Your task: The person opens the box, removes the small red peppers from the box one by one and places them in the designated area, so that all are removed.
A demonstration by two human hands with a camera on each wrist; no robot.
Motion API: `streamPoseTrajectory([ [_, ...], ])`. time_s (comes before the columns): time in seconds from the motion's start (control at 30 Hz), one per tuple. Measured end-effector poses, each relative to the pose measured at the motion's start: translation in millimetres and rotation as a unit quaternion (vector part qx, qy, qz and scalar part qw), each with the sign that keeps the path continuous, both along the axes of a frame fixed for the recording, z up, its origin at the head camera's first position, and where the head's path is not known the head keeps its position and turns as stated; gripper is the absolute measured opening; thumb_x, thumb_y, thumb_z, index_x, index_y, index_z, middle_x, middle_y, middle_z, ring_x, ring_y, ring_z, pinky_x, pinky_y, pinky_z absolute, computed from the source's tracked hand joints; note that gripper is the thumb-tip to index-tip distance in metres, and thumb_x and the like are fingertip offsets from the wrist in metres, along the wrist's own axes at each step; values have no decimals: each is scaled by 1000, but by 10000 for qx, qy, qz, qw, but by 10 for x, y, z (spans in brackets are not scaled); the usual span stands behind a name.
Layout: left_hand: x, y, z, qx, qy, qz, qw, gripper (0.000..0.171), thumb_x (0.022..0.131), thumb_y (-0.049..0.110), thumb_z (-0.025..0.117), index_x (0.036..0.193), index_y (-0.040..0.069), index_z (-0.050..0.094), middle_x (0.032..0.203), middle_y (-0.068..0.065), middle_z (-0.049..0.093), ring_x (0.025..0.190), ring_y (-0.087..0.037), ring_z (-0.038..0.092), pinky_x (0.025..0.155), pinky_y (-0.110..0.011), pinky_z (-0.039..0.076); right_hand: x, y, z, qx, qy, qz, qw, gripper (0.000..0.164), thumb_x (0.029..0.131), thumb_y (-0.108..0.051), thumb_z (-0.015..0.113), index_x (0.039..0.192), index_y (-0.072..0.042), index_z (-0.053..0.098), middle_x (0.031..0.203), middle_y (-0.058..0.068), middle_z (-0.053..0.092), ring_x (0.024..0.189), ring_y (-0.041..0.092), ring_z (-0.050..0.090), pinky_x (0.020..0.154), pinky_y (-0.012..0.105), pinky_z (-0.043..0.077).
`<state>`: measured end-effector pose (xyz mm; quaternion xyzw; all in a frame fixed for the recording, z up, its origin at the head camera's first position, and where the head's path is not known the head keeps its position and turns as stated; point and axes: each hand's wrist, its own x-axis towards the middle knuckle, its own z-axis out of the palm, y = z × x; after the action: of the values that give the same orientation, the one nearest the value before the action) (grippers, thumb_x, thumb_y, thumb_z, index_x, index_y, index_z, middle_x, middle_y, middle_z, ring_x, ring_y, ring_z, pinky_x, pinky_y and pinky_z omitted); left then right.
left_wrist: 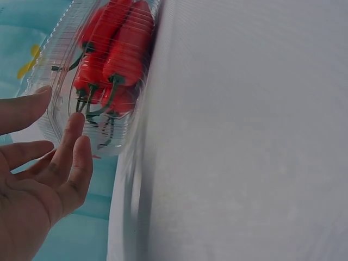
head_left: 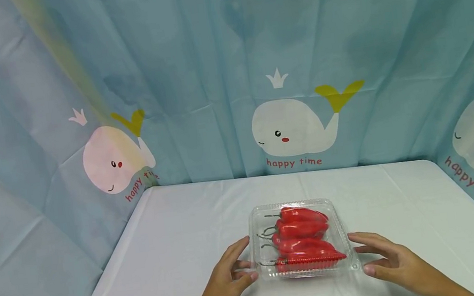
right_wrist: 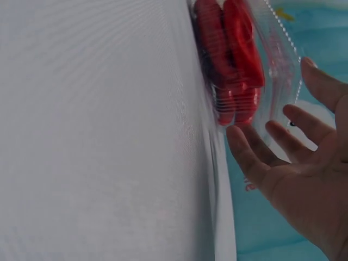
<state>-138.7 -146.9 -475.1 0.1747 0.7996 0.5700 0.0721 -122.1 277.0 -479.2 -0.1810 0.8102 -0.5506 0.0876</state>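
Head: clear box (head_left: 256, 221) of red peppers (head_left: 305, 246) is sitting on table (head_left: 185, 235) between left hand (head_left: 225, 278) and right hand (head_left: 395, 260), peppers' long axes running hand-to-hand. Left wrist: hand is curving loosely beside it, gripping nothing. Right wrist: likewise; contact unclear.

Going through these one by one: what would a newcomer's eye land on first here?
Probably the bright red peppers in a clear plastic box on the white table, with the left hand and right hand at its sides. Next, the white cartoon whale on the blue curtain behind.
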Motion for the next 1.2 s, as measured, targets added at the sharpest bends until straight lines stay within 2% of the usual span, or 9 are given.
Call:
streamPoseTrajectory([
  [0.2,-20,3,-4,-4,-13,-5,10000,74,98,16,77,163,10,42,168,-6,38,119,-19,67,97,-26,58,-5,-26,-3,47,-20,14,10000,53,104,-12,67,155,-12,54,151,-24,48,127,-4,59,93,24,59],
  [0.33,-22,3,-6,3,-22,8,10000,72,98,16,78,162,8,44,168,-8,38,119,-20,67,97,-25,58,-4,-36,-13,123,-4,-36,9999,53,104,-14,68,155,-12,55,152,-20,48,126,-4,59,93,32,62],
  [0.47,-28,3,-15,43,-70,2,10000,71,98,16,77,161,7,45,167,-8,38,119,-21,67,97,-25,58,3,-42,-25,200,-17,-170,9997,54,103,-16,70,154,-12,56,156,-5,49,125,-5,60,92,40,63],
  [0.6,-34,6,-25,59,-142,44,9999,69,99,17,76,160,6,46,165,-7,40,121,-21,66,98,-25,57,9,-48,-33,278,-22,-295,9992,54,102,-17,72,154,-15,57,158,9,48,125,-5,60,92,38,63],
  [0.7,-37,8,-29,47,-211,73,9997,64,102,19,72,160,5,46,163,-9,42,124,-24,65,96,-25,57,13,-50,-33,343,24,-352,9988,54,102,-18,73,153,-16,57,158,13,47,125,-4,61,91,36,63],
  [0.83,-38,4,-28,10,-266,96,9996,57,106,17,64,158,4,47,159,-12,45,126,-28,64,93,-23,57,13,-52,-33,345,125,-330,9988,54,102,-17,73,154,-15,57,158,16,46,125,-2,61,91,30,62],
  [1.0,-35,-14,-27,113,-294,74,9995,55,105,9,62,158,5,48,153,-12,50,123,-27,64,91,-22,56,7,-55,-50,306,198,-276,9990,53,102,-15,72,153,-15,58,157,10,49,124,-6,60,90,26,60],
  [1.2,-16,-21,-9,119,-330,-19,9994,59,102,2,60,159,3,46,150,-15,51,122,-28,65,90,-23,57,13,-51,-68,420,275,-335,9982,54,101,-17,73,153,-16,58,158,16,47,124,-6,60,89,35,63],
])
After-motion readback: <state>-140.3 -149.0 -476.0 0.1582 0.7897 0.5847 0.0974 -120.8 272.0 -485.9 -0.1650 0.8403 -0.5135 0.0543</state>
